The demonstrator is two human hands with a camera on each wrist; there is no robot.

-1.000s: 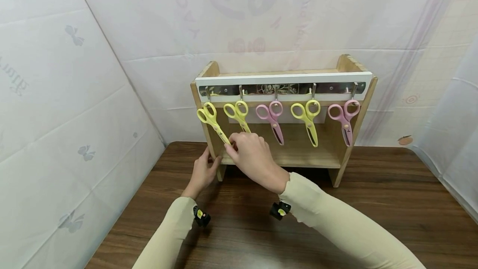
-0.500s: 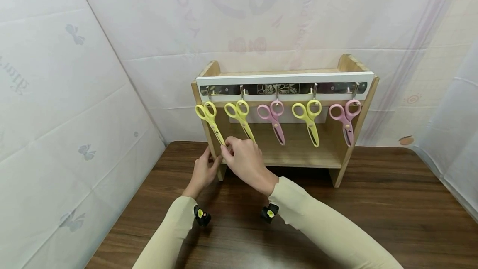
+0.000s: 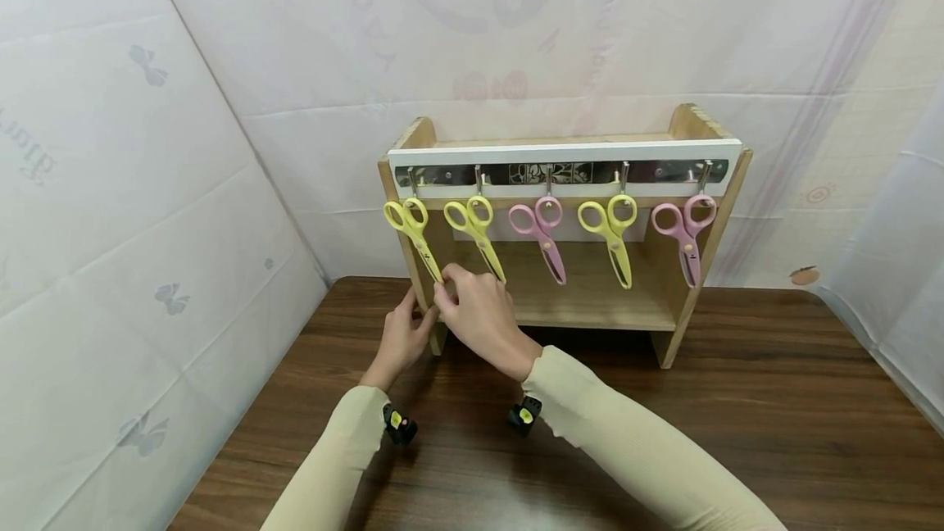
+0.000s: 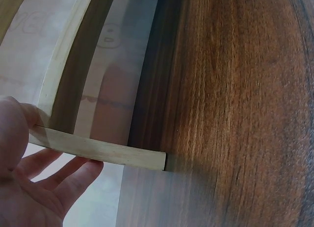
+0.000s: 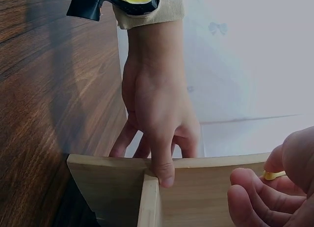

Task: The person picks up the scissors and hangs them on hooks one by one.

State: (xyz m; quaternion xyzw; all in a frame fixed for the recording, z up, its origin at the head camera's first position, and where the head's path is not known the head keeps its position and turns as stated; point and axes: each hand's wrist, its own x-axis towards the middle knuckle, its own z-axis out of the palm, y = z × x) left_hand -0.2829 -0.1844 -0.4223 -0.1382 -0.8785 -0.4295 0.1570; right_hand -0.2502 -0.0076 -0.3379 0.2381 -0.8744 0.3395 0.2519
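Note:
A small wooden rack (image 3: pixel 590 308) stands on the table, with scissors hanging from hooks along its front. My left hand (image 3: pixel 401 340) grips its left side panel (image 4: pixel 103 149), thumb on the inner face and the other fingers outside. At the leftmost hook hangs a pair of yellow scissors (image 3: pixel 418 238). My right hand (image 3: pixel 481 314) pinches the lower tip of these scissors; in the right wrist view a bit of yellow tip (image 5: pixel 270 176) shows between thumb and fingers. Close beside that hand, the second yellow scissors (image 3: pixel 482 240) hang with their tip near the knuckles.
Further right hang pink scissors (image 3: pixel 547 244), yellow scissors (image 3: pixel 616 248) and more pink scissors (image 3: pixel 687 240). A metal hook strip (image 3: pixel 664 171) runs along the white front board (image 3: pixel 457 156). Dark wood table (image 3: pixel 774 400) surrounds the rack, with pale curtains (image 3: pixel 295 39) behind and at left.
My right hand has shifted left and slightly down with the tip of the leftmost yellow scissors, which now hang a little steeper. The second yellow scissors' blades show more. My left hand stays put.

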